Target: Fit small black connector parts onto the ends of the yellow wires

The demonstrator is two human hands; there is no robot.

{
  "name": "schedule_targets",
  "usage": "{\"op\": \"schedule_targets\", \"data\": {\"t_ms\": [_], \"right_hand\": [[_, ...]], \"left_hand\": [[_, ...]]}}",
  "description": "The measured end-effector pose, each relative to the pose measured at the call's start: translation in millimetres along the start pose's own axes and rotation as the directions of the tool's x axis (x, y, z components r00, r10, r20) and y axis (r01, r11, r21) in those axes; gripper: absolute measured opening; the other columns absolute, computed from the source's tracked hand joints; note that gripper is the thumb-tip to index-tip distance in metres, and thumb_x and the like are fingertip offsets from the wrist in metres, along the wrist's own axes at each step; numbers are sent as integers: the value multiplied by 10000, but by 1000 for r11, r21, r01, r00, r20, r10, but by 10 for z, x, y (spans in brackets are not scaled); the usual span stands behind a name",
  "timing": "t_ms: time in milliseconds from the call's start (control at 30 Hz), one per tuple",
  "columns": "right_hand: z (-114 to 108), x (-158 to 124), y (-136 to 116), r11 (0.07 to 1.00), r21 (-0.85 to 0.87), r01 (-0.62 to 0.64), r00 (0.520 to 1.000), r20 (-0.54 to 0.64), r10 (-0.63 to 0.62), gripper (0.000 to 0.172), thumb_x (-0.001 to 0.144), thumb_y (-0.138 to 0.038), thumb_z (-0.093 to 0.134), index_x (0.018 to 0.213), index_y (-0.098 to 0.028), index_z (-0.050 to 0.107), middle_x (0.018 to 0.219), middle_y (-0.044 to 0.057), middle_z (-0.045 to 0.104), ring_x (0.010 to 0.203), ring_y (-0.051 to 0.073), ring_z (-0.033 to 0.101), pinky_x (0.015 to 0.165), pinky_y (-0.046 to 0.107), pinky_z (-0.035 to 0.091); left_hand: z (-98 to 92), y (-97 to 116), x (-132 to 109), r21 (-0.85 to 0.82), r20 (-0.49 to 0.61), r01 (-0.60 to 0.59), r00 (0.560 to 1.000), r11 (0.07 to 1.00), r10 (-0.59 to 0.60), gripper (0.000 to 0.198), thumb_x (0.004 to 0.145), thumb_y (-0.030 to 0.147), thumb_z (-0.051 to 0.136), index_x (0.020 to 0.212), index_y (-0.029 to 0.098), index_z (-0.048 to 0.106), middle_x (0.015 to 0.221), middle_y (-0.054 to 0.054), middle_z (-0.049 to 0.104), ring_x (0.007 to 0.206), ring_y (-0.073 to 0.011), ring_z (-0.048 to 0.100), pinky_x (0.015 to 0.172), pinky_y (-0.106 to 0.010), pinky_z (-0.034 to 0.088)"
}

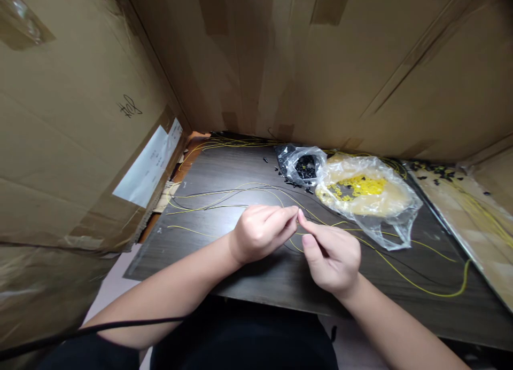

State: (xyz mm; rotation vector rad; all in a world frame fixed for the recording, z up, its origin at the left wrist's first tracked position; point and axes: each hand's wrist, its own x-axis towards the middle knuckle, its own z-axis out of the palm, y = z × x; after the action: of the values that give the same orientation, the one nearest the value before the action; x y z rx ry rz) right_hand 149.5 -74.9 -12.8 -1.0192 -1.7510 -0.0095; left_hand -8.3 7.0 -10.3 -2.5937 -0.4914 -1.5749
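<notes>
My left hand (265, 232) is closed above the middle of the dark table, its fingers curled and the tips pinched together. My right hand (334, 257) faces it with fingers curled; its index fingertip meets the left fingertips. Whatever lies between the fingertips is too small or hidden to make out. Thin yellow wires (401, 278) and black wires run over the table below and to both sides of my hands. Beyond my right hand lies an open clear plastic bag (395, 199) with small yellow plastic parts (364, 186) in it.
A smaller clear bag (286, 162) holds small black parts (305, 167); several more lie loose beside it. More yellow wires (236, 142) lie along the back edge. A cardboard piece (465, 215) with black parts and wires is at right. Cardboard walls (256, 65) enclose the table (248, 167).
</notes>
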Motion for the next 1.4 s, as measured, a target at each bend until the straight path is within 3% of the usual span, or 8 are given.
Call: {"op": "schedule_targets", "data": {"t_ms": [133, 267, 467, 567, 733, 900, 1100, 1400], "right_hand": [[-18, -11, 4, 983, 144, -112, 991, 93, 99, 376, 926, -106, 520, 1260, -151, 687, 538, -20, 547, 461, 124, 500, 484, 265, 411], [-22, -45, 74, 924, 272, -268, 956, 189, 222, 422, 986, -185, 458, 1377, -186, 617, 598, -24, 478, 518, 119, 439, 526, 275, 378], [79, -52, 241, 808, 354, -471, 879, 113, 463, 531, 1032, -268, 395, 1561, -283, 352, 905, 38, 563, 757, 156, 527, 748, 345, 504], [127, -42, 271, 781, 356, -513, 854, 119, 506, 552, 1026, -272, 460, 1563, -306, 339, 1065, 68, 643, 794, 152, 618, 804, 366, 555], [126, 17, 187, 594, 548, -589, 776, 178, 606, 508, 969, -294, 613, 1455, -270, 469, 1130, 87, 730, 992, 207, 727, 976, 429, 570], [84, 75, 108, 510, 634, -581, 751, 176, 637, 136, 968, -298, 632, 1065, -260, 544, 1046, 57, 762, 1059, 209, 729, 943, 389, 595], [60, 46, 132, 544, 603, -584, 759, 167, 630, 110, 931, -273, 682, 1032, -230, 685, 1089, 62, 725, 899, 168, 732, 822, 304, 611], [24, 59, 44, 613, 534, -582, 774, 135, 618, 99, 876, -237, 731, 973, -222, 732, 862, 27, 723, 710, 138, 688, 643, 244, 600]], "left_hand": [[-4, -16, -2, 3, -24, 5, 1000, 1000, -5, 141, 862, 117, 694, 995, 120, 647, 724, 6, 723, 555, -85, 635, 596, -209, 503], [-11, -60, 12, 31, -44, 7, 999, 1000, -5, 144, 855, 96, 690, 995, 111, 659, 718, -5, 725, 565, -86, 638, 607, -206, 506], [-15, -82, 21, 83, -57, -19, 998, 996, 24, 151, 860, 100, 678, 1010, 108, 658, 702, 3, 714, 527, -69, 603, 563, -208, 473], [-17, -66, 19, 101, -60, -14, 998, 995, 20, 142, 873, 123, 673, 1015, 117, 658, 661, 19, 690, 516, -67, 593, 555, -210, 462], [-20, -40, 22, 139, -52, -34, 998, 990, 42, 156, 855, 115, 680, 1007, 136, 655, 633, 32, 664, 514, -73, 580, 563, -222, 456], [-31, -15, 32, 168, -35, -35, 999, 985, 41, 104, 849, 126, 665, 949, 151, 654, 580, 49, 605, 507, -76, 561, 566, -224, 463], [-32, 11, 52, 204, -38, -60, 997, 977, 69, 115, 857, 161, 680, 969, 150, 654, 575, 52, 598, 492, -74, 546, 550, -230, 448], [-38, 3, 35, 156, -10, -110, 994, 982, 113, 211, 853, 206, 703, 1041, 129, 646, 569, 36, 587, 484, -95, 538, 509, -243, 411]]}}
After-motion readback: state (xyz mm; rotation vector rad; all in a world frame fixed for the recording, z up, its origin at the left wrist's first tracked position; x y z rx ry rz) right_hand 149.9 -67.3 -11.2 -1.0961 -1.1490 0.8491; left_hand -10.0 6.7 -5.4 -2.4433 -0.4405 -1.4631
